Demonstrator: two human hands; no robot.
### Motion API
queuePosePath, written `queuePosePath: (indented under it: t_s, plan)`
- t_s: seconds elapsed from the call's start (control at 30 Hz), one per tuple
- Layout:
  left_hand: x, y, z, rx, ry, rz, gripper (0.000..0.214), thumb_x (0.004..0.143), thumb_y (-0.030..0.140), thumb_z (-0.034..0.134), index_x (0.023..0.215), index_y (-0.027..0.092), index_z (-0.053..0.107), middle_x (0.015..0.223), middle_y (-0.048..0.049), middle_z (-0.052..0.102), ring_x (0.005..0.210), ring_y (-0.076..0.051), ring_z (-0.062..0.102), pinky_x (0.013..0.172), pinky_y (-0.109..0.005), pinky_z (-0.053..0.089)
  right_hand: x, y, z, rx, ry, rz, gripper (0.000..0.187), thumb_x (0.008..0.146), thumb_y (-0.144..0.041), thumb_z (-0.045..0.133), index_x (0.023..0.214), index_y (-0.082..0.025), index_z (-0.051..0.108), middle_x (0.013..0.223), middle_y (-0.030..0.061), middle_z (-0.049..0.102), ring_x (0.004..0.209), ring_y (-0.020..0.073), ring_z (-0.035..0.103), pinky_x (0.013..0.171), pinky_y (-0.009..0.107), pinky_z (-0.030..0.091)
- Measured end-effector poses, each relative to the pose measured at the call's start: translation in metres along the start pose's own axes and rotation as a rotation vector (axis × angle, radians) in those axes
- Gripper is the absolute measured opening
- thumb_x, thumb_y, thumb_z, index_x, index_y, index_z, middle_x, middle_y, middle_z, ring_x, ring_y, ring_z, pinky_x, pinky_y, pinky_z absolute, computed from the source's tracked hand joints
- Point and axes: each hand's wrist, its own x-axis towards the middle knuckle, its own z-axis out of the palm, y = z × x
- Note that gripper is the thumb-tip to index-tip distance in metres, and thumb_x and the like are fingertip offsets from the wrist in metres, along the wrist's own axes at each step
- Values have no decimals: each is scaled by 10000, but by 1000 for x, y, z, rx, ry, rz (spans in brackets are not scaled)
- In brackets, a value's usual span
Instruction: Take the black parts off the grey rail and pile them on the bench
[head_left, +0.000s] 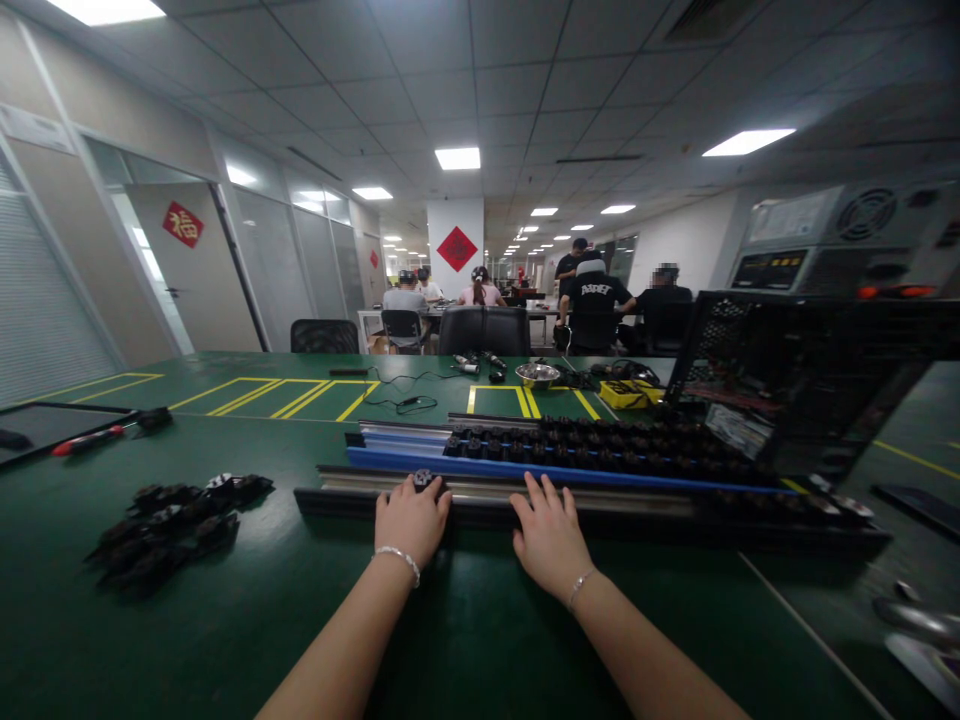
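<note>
Far left on the green bench (225, 640), a red-handled tool (90, 440) lies aslant; just right of it and nearer the person sits a loose pile of small black parts (169, 525), tangled together, pointing every which way; and here comes the black rail (630, 520), front and centre, its long axis straight across the bench from left to right, left end just short of the pile, right end a little lower in view; the left hand (411, 522) is on it towards that left end, palm down, forearm angling up from the bottom edge and leaning right, a pale bracelet (399, 562) at the wrist; its fingers bend over one small black part (424, 479) at the rail's upper side, touching it, though whether they pinch it or merely press I cannot tell; over to the right hand (551, 530), palm down too, forearm slanting in from the lower right, fingers loose and fanned, tips against the rail, gripping nothing; just behind, blue-edged rails (525, 468) run the same way, rows of black pieces (592, 440) along them; farther back, a metal bowl (538, 374), then a yellow tray (631, 393); and at far right, an open black case (750, 380) stands tall.
</note>
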Motion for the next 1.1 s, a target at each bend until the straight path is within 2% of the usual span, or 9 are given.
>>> queuePosePath:
  t_s: [0.67,1.1]
  plan:
    - [6,-13,-13,23,-100,-20,458,832,506,299,1196,337,522,1214,-100,551,1071,-256,523,881,-391,370,0,1,2,-6,10,-4,423,745,-246,472,1167,-233,496,1432,110,269,1312,312,170,1019,505,69]
    - [10,-23,-12,-5,-108,-35,460,826,511,296,1179,339,537,1201,-84,564,1075,-257,521,891,-400,368,1,1,3,8,7,-5,423,742,-244,473,1165,-232,500,1431,106,274,1313,312,169,1019,516,71]
